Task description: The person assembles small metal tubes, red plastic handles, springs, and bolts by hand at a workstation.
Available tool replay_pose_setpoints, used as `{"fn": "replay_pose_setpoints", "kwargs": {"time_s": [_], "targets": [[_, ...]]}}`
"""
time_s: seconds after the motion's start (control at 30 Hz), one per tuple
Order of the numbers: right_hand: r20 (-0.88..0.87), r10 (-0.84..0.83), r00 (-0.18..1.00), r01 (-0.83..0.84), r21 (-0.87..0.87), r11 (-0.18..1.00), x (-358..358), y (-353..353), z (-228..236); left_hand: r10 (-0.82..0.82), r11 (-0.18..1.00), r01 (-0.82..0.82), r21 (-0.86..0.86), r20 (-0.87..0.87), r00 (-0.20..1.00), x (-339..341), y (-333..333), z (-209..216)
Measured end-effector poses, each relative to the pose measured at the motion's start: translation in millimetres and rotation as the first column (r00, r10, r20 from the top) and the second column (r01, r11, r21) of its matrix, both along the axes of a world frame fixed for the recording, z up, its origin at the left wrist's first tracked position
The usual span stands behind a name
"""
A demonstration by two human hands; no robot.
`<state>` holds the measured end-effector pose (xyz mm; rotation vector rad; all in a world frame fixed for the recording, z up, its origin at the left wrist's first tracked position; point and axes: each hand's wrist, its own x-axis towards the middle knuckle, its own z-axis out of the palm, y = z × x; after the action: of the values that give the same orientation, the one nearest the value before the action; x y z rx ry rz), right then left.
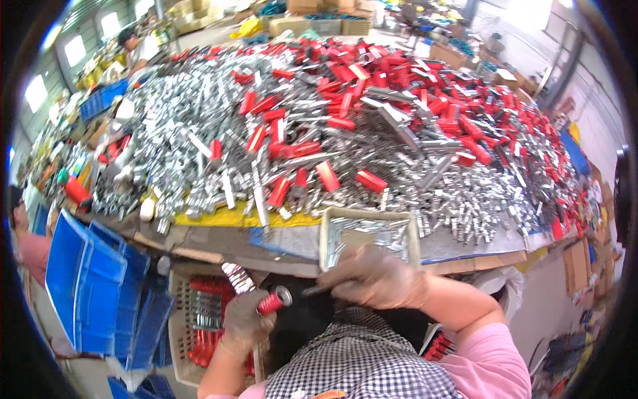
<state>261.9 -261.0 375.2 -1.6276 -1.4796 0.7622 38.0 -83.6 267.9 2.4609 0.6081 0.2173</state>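
My gloved left hand [247, 320] is closed around a short red tube [271, 302] with an open silver end that faces right. A shiny metal piece [238, 278] juts up from behind the same hand; I cannot tell whether it joins the tube. My gloved right hand [375, 276] hovers at the near edge of a white tray [323, 243] that holds small metal pins. Its fingers point left in a pinch, with a thin dark tip at their end that is too blurred to name.
A big heap of silver metal parts [193, 113] and red handles [462, 123] covers the table. Below the table edge stands a beige crate [178, 326] of red-handled tools. Blue bins [86, 286] lean at the left. Other people [136, 50] are at the far left.
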Motion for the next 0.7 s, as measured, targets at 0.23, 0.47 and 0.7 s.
{"fn": "replay_pose_setpoints", "kwargs": {"time_s": [0.23, 0.47, 0.7], "targets": [[0.327, 0.129, 0.936, -0.169, 0.098, 0.981, -17.6, -27.3, -20.8, -0.225, 0.965, 0.241, -0.102, 0.147, 0.963, 20.2, -46.7, 17.4], [0.129, 0.170, 0.977, -0.185, 0.117, 0.976, -2.9, -59.0, -30.7, -0.448, 0.577, 0.373, -0.727, 0.101, 0.888, 44.9, -70.0, 24.2], [0.652, 0.047, 0.757, -0.042, -0.024, 0.999, -1.7, -80.3, -25.0, -0.405, 0.794, 0.349, -0.498, -0.005, 0.914, 70.3, -88.6, 43.3]]}}
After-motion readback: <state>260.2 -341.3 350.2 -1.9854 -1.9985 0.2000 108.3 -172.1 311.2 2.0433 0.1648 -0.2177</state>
